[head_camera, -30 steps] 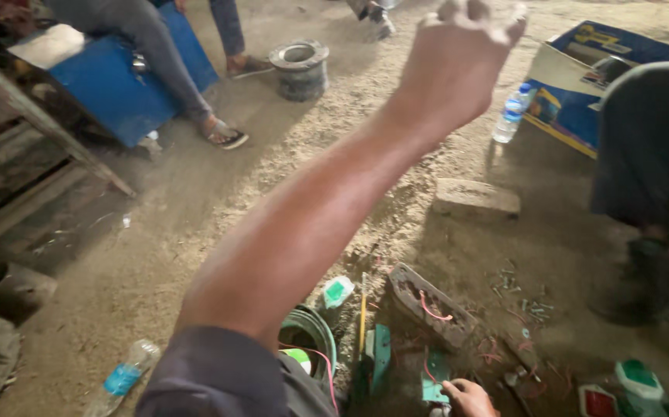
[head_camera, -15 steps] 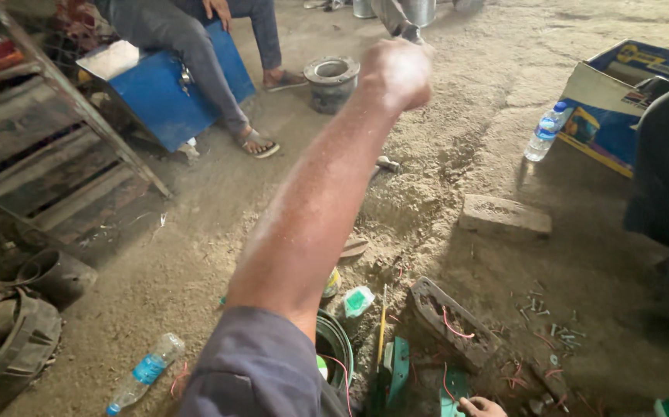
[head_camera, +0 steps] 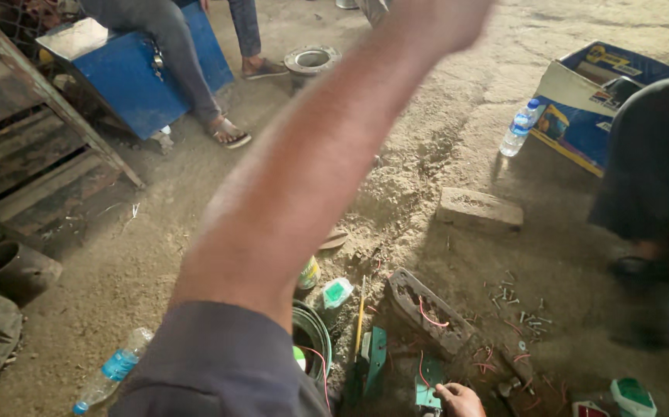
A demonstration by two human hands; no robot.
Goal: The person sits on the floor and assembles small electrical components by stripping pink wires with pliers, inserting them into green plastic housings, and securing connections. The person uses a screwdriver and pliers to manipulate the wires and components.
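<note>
Dirt floor point(head_camera: 157, 255) is filling most of the head view, sandy and littered. The left hand point(head_camera: 446, 19) is reaching far forward and up, with the bare forearm crossing the middle of the frame; the hand is cut off by the top edge, so I cannot tell if its fingers are open or closed. The right hand point(head_camera: 460, 400) is showing only partly at the bottom edge. Its fingers are curled down and touching a small green plate point(head_camera: 427, 390) that is lying on the ground, but a real grip cannot be confirmed.

Just left of that plate a green bracket point(head_camera: 375, 359) is lying, and beside it a yellow-handled tool point(head_camera: 360, 316). A coil of green wire point(head_camera: 315, 340) is sitting near the sleeve. A dirty elongated metal part point(head_camera: 427, 305) with red wires is lying above the right hand, and loose screws point(head_camera: 516, 305) are scattered to its right. A brick point(head_camera: 479, 208) is resting farther away, and a clear water bottle point(head_camera: 519, 127) is standing near a blue cardboard box point(head_camera: 581, 116). Another person is sitting on a blue box point(head_camera: 141, 81) at the top left.
</note>
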